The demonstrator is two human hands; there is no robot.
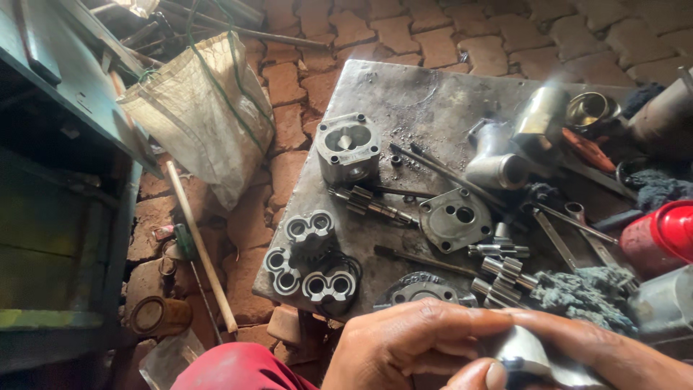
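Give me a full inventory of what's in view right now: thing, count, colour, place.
metal plate: 1, grey, on the brick floor, serves as bench
pump housing: 1, grey, plate's upper left
figure-eight bushings: 3, silver, plate's near left corner
geared shaft: 1, steel, below the housing
cover plate: 1, grey, plate's centre
gears: several, steel, right of the cover plate
wrenches: 2 at least, steel, right side
rag: 1, grey-blue, near right
red can: 1, right edge
sack: 1, off-white, on the floor at left
wooden handle: 1, tan, on the floor
left hand: gripping a silver part, bottom
right hand: holding the same part, bottom right
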